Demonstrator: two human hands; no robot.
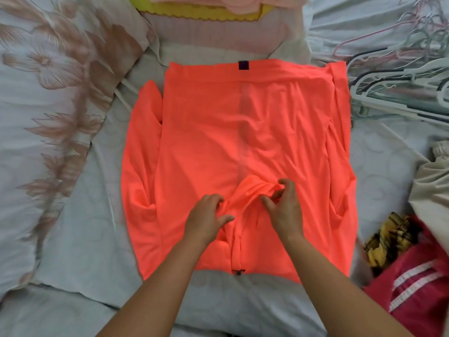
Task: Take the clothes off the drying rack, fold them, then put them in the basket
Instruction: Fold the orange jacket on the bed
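Note:
A bright orange garment point(206, 142) lies spread flat on the bed, with a dark tag at its far edge and a seam down the middle. Its sides are folded inward. Near the garment's near end, a bunched fold of orange fabric rises between my hands. My left hand point(206, 216) pinches the left side of that bunch with curled fingers. My right hand point(283, 205) pinches the right side, thumb and fingers gathered on the cloth. A yellow basket point(194, 14) with pink folded clothes stands at the far edge, partly cut off.
A pile of plastic hangers point(398, 69) lies at the far right. Unfolded clothes sit at the right: a red garment with white stripes point(413, 288), a yellow-black piece point(386, 237) and a beige one point(432, 181). A floral pillow point(48, 93) lies on the left.

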